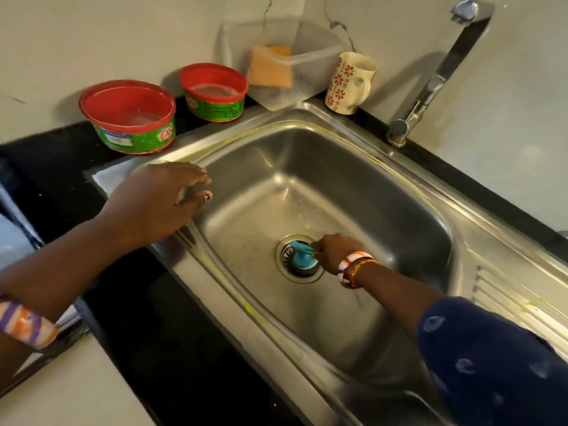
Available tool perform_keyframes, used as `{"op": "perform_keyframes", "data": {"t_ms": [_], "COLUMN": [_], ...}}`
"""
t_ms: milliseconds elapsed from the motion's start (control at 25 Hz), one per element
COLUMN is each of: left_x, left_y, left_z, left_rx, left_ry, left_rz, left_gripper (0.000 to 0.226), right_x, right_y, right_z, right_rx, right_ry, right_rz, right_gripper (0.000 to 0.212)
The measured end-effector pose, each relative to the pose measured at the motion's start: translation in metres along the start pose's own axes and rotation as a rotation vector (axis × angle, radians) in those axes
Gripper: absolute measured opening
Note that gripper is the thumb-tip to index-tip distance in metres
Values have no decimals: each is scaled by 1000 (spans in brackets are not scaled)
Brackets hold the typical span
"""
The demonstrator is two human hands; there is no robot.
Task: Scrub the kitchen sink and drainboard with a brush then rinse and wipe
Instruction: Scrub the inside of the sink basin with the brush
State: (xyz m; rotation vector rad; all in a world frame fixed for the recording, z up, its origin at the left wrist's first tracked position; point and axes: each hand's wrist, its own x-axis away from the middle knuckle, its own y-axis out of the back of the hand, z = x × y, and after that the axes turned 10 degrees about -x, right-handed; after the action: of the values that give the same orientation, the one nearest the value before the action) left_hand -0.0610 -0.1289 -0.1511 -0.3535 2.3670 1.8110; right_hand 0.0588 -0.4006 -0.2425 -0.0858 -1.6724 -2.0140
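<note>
The right hand [330, 252] has its grip pinching a blue plug [302, 255] seated in the sink [384, 192] drain directly beneath it. The left hand [159, 198], fingers loosely spread, rests on the rim; no brush shows. Wet fingers could slip, letting the plug drop back.

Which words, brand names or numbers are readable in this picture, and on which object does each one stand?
"exo": on the green side of the nearer red-rimmed tub.
"exo", partly cut off by the curve: on the farther red-rimmed tub.
White label with small print on the nearer tub: too blurred to read.
Mug: only a red flower pattern, no words.
</note>
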Motion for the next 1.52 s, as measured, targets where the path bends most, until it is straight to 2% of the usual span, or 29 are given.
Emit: {"op": "perform_keyframes", "data": {"t_ms": [80, 240, 400, 480, 560, 640, 680, 760, 840, 920, 1040, 1120, 1240, 1320, 1400, 1520], "left_x": [5, 10, 20, 21, 23, 23, 23, 22, 21, 21, 20, 19, 19, 20, 21, 21], "left_y": [0, 4, -1, -1, -4, -5, -6, -6, -6, -6, -8, -9, -12, -12, -11, -9], "left_z": [2, -1, 8, 13, 15, 18, 18, 17, 15, 13, 12, 14, 17, 17, 15, 14], "left_rx": [47, 121, 114, 114, 138, 167, 173, 169, 136, 100, 64, 57, 59, 59, 60, 57], "left_ry": [36, 68, 111, 167, 211, 249, 259, 256, 240, 232, 236, 244, 228, 210, 189, 186], "left_rz": [-21, -83, -156, -205, -237, -282, -297, -305, -295, -274, -247, -244, -251, -263, -272, -272], "left_gripper": [45, 38, 25, 24, 25, 25, 25, 24, 24, 23, 21, 20, 18, 17, 16, 15], "right_x": [3, 14, -3, 3, 21, 47, 59, 77, 70, 39, -16, -44, -49, -32, -3, 31], "right_y": [-6, -1, -6, -22, -13, 3, 3, -10, -31, -38, -19, 4, 21, 6, -9, -5], "right_z": [15, 4, 5, 14, 7, 6, 11, 33, 54, 77, 97, 73, 26, 25, 35, 27], "right_rx": [52, -21, 10, -162, -536, -839, -836, -609, -295, -143, -57, -44, -339, -586, -677, -665], "right_ry": [44, 20, -10, -68, -158, -220, -177, 55, 324, 405, 299, 115, -146, -139, -69, -86], "right_rz": [-53, 130, 21, 9, 51, 198, 288, 398, 306, 125, -45, -68, -74, -59, -3, 260], "right_gripper": [34, 36, 35, 34, 30, 27, 28, 35, 43, 46, 45, 42, 42, 33, 31, 28]}}
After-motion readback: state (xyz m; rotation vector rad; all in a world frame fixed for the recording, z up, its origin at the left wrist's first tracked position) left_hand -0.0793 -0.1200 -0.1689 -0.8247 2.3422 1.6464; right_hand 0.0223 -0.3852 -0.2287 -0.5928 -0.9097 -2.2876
